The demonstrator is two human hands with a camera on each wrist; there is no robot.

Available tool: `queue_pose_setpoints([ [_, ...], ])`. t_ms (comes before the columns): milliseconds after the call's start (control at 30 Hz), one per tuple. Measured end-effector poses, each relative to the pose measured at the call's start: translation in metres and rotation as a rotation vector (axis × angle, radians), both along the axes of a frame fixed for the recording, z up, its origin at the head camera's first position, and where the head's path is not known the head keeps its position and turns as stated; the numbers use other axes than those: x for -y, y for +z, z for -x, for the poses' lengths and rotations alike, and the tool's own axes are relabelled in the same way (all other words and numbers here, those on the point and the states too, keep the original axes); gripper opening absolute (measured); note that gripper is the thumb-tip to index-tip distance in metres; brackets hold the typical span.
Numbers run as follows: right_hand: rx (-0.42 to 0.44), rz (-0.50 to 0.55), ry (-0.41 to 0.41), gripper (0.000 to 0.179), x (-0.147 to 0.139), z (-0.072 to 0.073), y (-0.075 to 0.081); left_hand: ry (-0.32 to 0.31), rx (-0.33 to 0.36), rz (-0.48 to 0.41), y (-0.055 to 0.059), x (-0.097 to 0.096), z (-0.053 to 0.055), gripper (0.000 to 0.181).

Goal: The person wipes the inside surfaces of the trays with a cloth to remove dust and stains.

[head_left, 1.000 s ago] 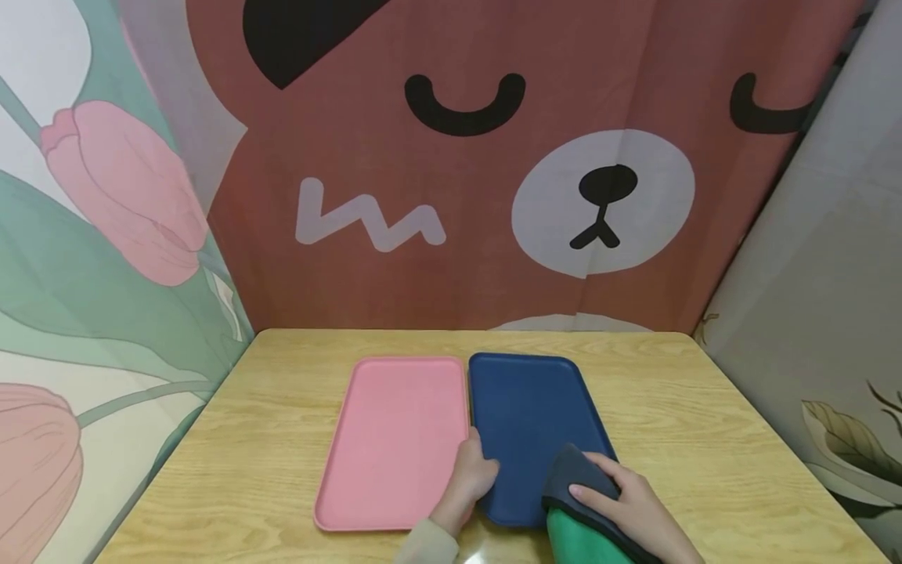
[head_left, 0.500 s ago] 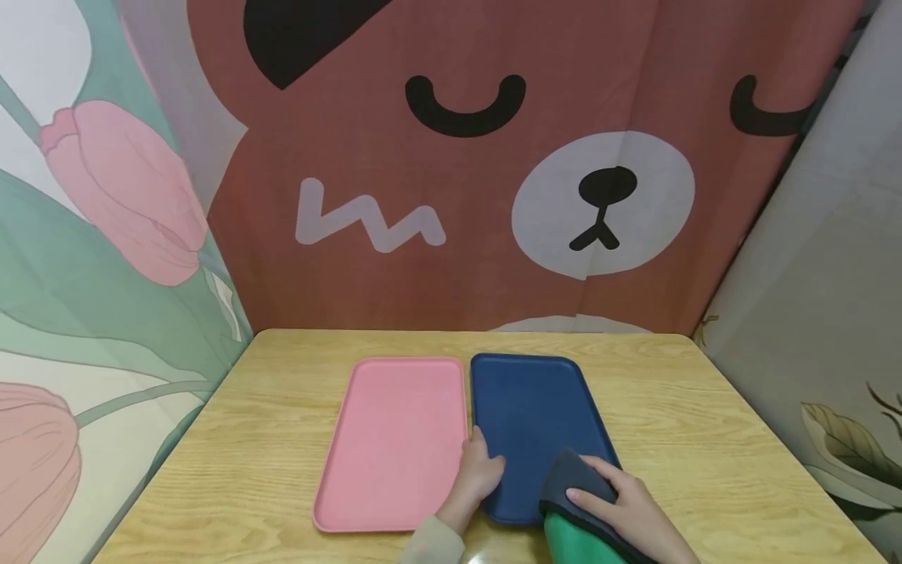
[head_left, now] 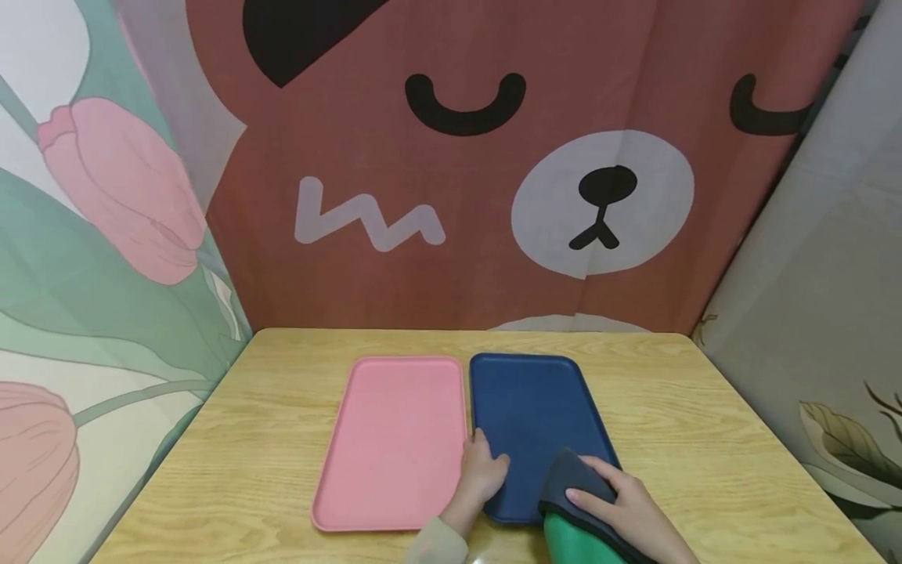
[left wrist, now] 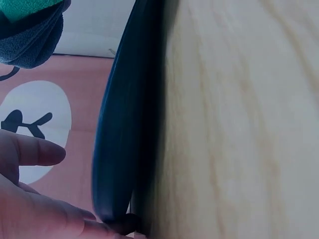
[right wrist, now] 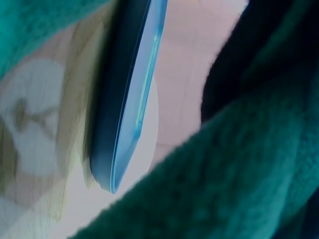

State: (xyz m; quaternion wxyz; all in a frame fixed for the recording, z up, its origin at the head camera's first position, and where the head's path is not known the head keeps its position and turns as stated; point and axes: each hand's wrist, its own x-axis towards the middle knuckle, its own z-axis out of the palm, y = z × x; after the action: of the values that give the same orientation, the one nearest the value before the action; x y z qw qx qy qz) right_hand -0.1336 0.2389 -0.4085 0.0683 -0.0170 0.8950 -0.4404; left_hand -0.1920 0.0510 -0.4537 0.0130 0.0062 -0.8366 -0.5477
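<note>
My left hand (head_left: 482, 474) is at the left rim of the blue tray (head_left: 535, 423). In the left wrist view its fingers (left wrist: 65, 216) reach straight to the tray's edge, the tips partly hidden there, while the thumb (left wrist: 42, 151) stands apart from the tray. My right hand (head_left: 634, 501) grips a folded cloth (head_left: 581, 478), dark grey on one side and green on the other, over the tray's near right corner. Green cloth folds (right wrist: 214, 169) fill much of the right wrist view, beside the tray's side (right wrist: 119, 124).
A pink tray (head_left: 395, 446) lies just left of the blue one, with a narrow gap between them. Both are on a light wooden table (head_left: 683, 415). Printed curtains stand behind it, among them a brown bear curtain (head_left: 479, 258).
My left hand has shifted slightly right along the blue tray's left rim. My right hand and the cloth have moved very little, and both trays stay about where they were.
</note>
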Motion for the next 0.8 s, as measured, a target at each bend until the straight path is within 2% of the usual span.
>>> queue_pose_setpoints([
  [467,0.037,0.024,0.005,0.061,0.001,0.001,-0.004,-0.019,-0.006,0.011,0.000,0.000,0.000,0.062],
  [633,0.033,0.014,0.022,0.057,0.000,0.002,-0.004,-0.021,-0.091,-0.026,0.005,0.008,-0.005,0.054],
  [800,0.038,0.007,0.022,0.056,-0.001,0.004,-0.005,0.005,-0.202,-0.012,0.014,0.033,-0.008,0.042],
])
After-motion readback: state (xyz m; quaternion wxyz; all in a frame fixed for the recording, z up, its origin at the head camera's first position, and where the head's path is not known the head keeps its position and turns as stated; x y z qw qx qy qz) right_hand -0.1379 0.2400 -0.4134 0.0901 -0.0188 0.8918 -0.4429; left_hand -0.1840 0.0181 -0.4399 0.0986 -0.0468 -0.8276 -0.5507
